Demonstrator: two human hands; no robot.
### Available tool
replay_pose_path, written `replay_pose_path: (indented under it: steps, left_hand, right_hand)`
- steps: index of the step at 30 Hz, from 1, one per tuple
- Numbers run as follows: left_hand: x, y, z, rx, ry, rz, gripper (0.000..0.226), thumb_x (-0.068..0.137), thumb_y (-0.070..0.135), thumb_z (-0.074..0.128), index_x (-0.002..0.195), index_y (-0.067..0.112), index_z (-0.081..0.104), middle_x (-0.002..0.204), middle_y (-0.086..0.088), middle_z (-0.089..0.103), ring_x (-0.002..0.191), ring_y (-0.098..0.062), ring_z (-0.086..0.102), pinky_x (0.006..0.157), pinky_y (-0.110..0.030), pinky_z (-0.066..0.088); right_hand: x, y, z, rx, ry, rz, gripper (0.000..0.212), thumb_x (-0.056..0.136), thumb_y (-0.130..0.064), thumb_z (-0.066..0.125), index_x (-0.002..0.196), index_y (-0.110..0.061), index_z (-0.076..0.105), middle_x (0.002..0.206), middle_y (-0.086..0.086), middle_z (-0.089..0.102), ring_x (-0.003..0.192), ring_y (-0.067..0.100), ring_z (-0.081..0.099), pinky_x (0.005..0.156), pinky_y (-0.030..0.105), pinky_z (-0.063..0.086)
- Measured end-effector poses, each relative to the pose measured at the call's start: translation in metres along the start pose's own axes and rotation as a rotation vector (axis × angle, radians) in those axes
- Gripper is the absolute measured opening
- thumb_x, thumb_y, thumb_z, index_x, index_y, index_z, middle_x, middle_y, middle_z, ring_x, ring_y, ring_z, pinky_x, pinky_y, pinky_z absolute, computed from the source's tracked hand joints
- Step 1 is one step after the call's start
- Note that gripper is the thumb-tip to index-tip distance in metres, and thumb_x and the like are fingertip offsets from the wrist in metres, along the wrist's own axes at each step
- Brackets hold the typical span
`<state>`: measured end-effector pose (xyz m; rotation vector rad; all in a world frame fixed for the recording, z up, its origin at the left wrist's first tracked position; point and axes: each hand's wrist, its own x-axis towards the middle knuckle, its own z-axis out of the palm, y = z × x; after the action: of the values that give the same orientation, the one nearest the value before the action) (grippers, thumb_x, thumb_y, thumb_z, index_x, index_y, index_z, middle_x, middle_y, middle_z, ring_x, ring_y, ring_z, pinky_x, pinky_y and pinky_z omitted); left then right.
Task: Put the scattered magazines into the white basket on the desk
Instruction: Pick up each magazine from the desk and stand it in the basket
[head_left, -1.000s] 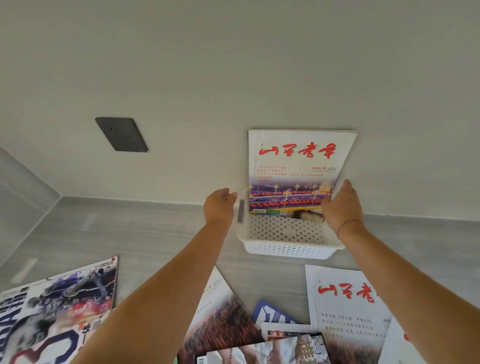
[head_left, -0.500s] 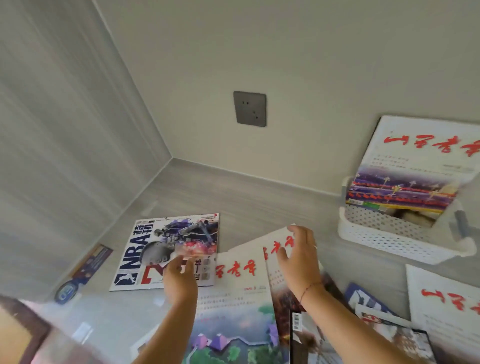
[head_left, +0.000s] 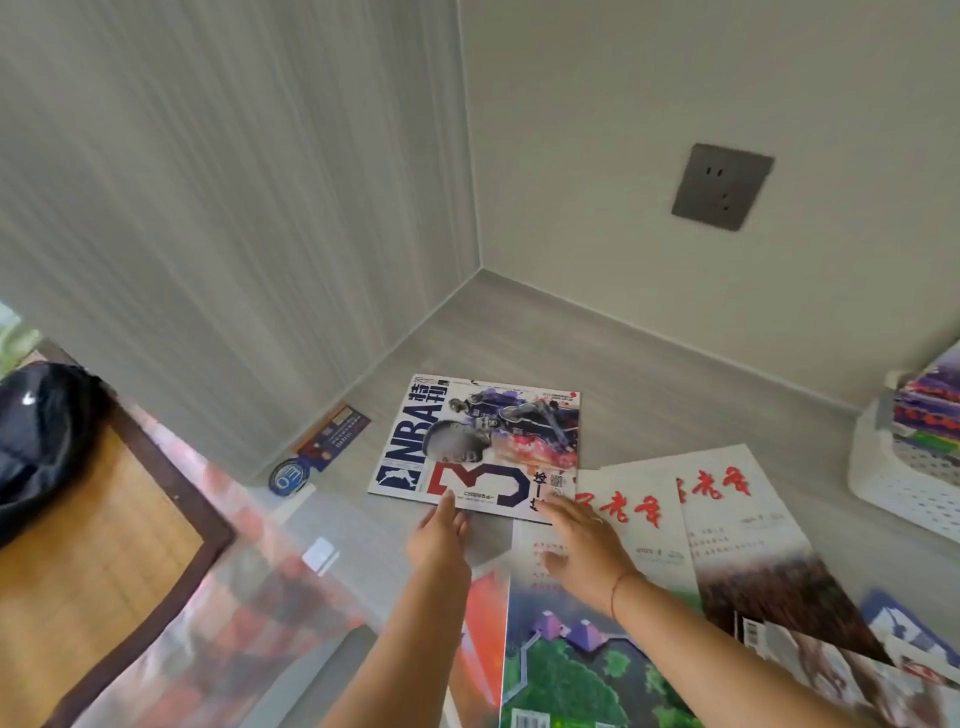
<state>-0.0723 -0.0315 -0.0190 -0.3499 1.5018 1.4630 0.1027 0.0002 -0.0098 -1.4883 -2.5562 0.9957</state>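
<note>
Magazines lie scattered over the grey tabletop (head_left: 649, 374). The NBA magazine (head_left: 480, 447) lies flat near the corner where the two walls meet, cover up. Both hands reach to its near edge: the left hand (head_left: 439, 538) has its fingertips touching the lower edge, fingers extended and loose, its grip open and holding nothing; the right hand (head_left: 579, 540) is spread flat, palm down, fingertips at the magazine's lower right corner, its grip open as well. Under the right hand lies a white magazine with red characters (head_left: 631, 525), overlapping a second red-lettered magazine (head_left: 737, 525) to its right. Nearer the camera is a magazine with a green landscape cover (head_left: 571, 670), and more magazines (head_left: 810, 670) overlap at the lower right. The white basket (head_left: 893, 467) stands at the right edge, well apart from the hands, with a colourful magazine (head_left: 930, 410) standing in it. A small blue card (head_left: 332, 439) and a round blue badge (head_left: 288, 475) lie by the left wall. A dark wall socket (head_left: 719, 187) sits on the back wall
</note>
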Motion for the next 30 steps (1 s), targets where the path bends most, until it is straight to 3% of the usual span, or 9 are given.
replay_pose_path:
  steps: [3,8,12,17,21,24,28,30]
  left_hand:
    - [0.006,0.004,-0.002,-0.047,-0.089,-0.046,0.024,0.088,0.022,0.061,0.106,0.006,0.06,0.089,-0.007,0.067,0.071,-0.014,0.061,0.049,-0.016,0.05]
    - [0.011,0.007,0.012,-0.026,-0.219,-0.019,0.014,0.089,0.01,0.059,0.098,0.008,0.048,0.086,-0.013,0.063,0.074,-0.022,0.061,0.068,-0.03,0.052]
    - [0.016,0.006,0.028,0.083,-0.199,0.099,0.027,0.086,-0.006,0.054,0.107,0.01,0.049,0.095,-0.012,0.063,0.085,-0.029,0.064,0.074,-0.039,0.053]
    - [0.019,0.013,0.035,0.181,-0.248,0.211,0.033,0.086,-0.005,0.054,0.107,0.02,0.051,0.097,-0.003,0.066,0.088,-0.023,0.065,0.067,-0.033,0.054]
    - [0.009,0.034,0.048,0.35,-0.428,0.314,0.026,0.087,-0.002,0.055,0.107,0.013,0.058,0.103,-0.007,0.07,0.095,-0.024,0.067,0.081,-0.038,0.055]
    - [-0.003,0.05,0.054,0.434,-0.629,0.355,0.026,0.088,-0.003,0.053,0.11,0.009,0.06,0.112,-0.014,0.068,0.104,-0.032,0.064,0.092,-0.047,0.051]
    - [-0.019,0.062,0.07,0.571,-0.871,0.398,0.026,0.089,0.004,0.054,0.114,0.006,0.062,0.114,-0.015,0.068,0.105,-0.032,0.065,0.09,-0.044,0.053]
    - [-0.027,0.063,0.08,0.628,-0.951,0.375,0.025,0.09,0.009,0.055,0.113,0.011,0.064,0.112,-0.01,0.07,0.104,-0.028,0.066,0.085,-0.037,0.055]
  right_hand:
    - [0.003,-0.001,-0.004,0.033,-0.01,0.018,0.063,0.089,-0.022,0.054,0.145,-0.027,0.027,0.155,-0.007,0.025,0.143,0.013,0.02,0.118,0.031,0.015]
    - [0.005,-0.005,-0.011,0.083,-0.083,0.056,0.067,0.088,-0.025,0.057,0.146,-0.028,0.024,0.154,-0.006,0.027,0.142,0.015,0.024,0.117,0.032,0.021]
    - [0.007,-0.008,-0.013,0.118,-0.101,0.083,0.069,0.086,-0.03,0.058,0.146,-0.029,0.023,0.154,-0.005,0.027,0.141,0.016,0.027,0.116,0.032,0.024]
    - [0.008,-0.007,-0.021,0.302,-0.093,0.112,0.073,0.085,-0.033,0.061,0.146,-0.031,0.021,0.153,-0.005,0.029,0.139,0.016,0.03,0.113,0.034,0.029]
    - [0.013,0.0,-0.054,0.467,0.138,0.142,0.067,0.081,-0.035,0.067,0.139,-0.029,0.032,0.14,-0.008,0.039,0.131,0.013,0.036,0.109,0.035,0.031]
    - [0.02,0.01,-0.089,0.566,0.249,0.164,0.076,0.076,-0.042,0.07,0.139,-0.03,0.029,0.138,-0.013,0.036,0.127,0.009,0.033,0.105,0.037,0.029]
    - [0.031,0.031,-0.133,0.637,0.338,0.252,0.104,0.069,-0.043,0.076,0.147,-0.031,0.007,0.158,0.0,0.015,0.143,0.024,0.019,0.114,0.046,0.02]
    - [0.031,0.038,-0.153,0.84,0.372,0.234,0.106,0.061,-0.031,0.082,0.144,-0.025,0.016,0.152,0.006,0.03,0.139,0.027,0.03,0.114,0.049,0.023]
